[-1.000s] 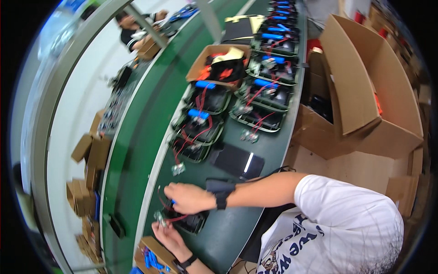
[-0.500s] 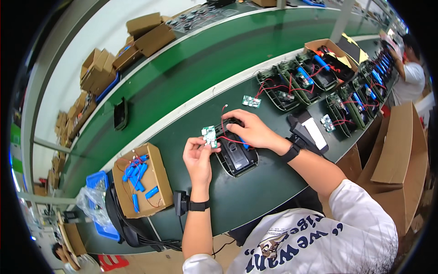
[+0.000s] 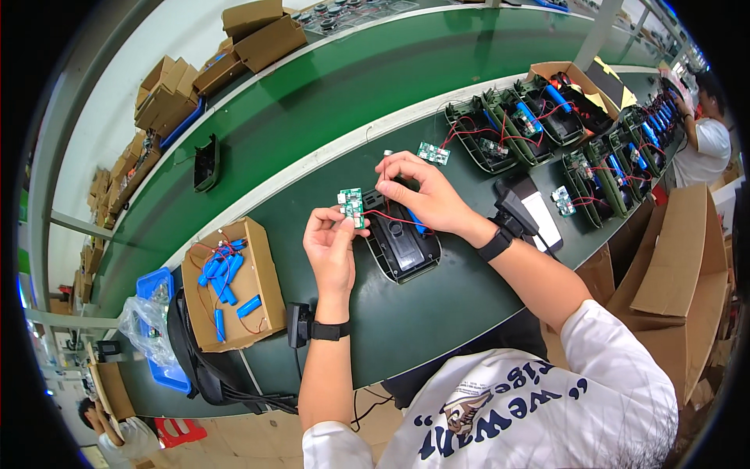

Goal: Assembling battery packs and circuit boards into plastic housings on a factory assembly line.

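My left hand (image 3: 331,244) is closed on the edge of a small green circuit board (image 3: 352,206), held up over the bench. Red wires run from the board toward a dark plastic housing (image 3: 404,252), which lies on the bench just beneath my hands. Thumb and forefinger of my right hand (image 3: 428,197) pinch a thin wire with a small white connector at its tip, above the housing's far end. Part of a blue cylindrical battery (image 3: 418,222) shows in the housing under my right hand; the rest of it is hidden.
A cardboard box (image 3: 273,293) of blue batteries stands at left, beside a blue tray (image 3: 168,375). Several housings (image 3: 488,148) with boards and batteries line the bench at right, near a black-and-white object (image 3: 539,215). A green conveyor belt (image 3: 312,117) runs behind. Another person (image 3: 701,141) sits far right.
The board has tilted more upright in my left hand. My right hand has risen off the housing, its fingers now pinched on the wire. The whole view has shifted slightly.
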`<state>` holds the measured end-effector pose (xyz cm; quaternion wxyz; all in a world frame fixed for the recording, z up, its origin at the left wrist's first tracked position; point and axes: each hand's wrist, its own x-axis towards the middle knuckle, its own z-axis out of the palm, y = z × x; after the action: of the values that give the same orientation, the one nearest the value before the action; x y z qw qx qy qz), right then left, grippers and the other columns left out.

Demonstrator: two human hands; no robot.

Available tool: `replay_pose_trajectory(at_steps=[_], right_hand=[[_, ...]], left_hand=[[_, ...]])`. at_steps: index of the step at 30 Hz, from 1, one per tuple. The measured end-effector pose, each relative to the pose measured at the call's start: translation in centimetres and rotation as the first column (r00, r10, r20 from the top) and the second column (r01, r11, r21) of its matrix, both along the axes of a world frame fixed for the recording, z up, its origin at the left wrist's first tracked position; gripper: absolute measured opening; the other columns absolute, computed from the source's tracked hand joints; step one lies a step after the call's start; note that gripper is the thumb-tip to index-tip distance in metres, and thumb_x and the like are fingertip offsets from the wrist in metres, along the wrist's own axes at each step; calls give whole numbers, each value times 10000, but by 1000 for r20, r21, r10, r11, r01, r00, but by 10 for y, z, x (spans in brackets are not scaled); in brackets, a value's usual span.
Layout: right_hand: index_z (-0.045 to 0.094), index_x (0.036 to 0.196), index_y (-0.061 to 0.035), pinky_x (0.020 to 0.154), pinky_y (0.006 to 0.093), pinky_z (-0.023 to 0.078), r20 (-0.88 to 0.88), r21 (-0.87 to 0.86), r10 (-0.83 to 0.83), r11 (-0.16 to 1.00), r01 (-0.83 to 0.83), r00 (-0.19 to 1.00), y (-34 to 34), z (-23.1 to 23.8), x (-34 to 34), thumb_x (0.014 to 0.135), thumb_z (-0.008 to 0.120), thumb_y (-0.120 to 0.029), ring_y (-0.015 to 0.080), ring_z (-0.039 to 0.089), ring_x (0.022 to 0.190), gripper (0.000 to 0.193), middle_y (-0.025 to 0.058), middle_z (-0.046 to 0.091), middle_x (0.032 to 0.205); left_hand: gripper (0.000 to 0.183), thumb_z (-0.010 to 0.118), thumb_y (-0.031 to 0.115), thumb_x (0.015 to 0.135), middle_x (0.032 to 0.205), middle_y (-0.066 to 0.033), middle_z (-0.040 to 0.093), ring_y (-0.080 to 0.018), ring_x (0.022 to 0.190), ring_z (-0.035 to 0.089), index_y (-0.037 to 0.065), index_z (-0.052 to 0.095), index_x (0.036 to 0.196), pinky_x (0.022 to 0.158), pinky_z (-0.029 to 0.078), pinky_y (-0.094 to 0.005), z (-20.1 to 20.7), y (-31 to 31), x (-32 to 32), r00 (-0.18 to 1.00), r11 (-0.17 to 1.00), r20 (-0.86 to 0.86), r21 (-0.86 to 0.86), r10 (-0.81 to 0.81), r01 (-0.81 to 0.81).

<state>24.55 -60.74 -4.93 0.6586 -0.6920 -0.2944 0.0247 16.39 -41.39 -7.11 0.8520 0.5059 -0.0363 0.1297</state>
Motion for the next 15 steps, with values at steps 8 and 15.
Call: replay_pose_trajectory(at_steps=[8, 15], right_hand=[[699, 1170, 21, 768, 272, 521, -116, 127, 8, 992, 7, 993, 3, 13, -17, 1027, 612, -167, 95, 620, 804, 252, 29, 685, 851], [660, 1115, 8, 699, 251, 488, -137, -3, 112, 993, -114, 984, 0, 21, -25, 1045, 560, -157, 68, 573, 731, 205, 13, 633, 779]], left_hand=[[164, 647, -47, 947, 1074, -141, 667, -252, 944, 719, -4, 560, 1080, 820, 613, -362, 14, -5, -6, 998, 997, 18, 50, 58, -58], [254, 653, -54, 951, 1097, -179, 694, -260, 1007, 715, -7, 532, 1170, 890, 609, -382, 22, -7, -14, 989, 991, 85, 43, 122, -126]])
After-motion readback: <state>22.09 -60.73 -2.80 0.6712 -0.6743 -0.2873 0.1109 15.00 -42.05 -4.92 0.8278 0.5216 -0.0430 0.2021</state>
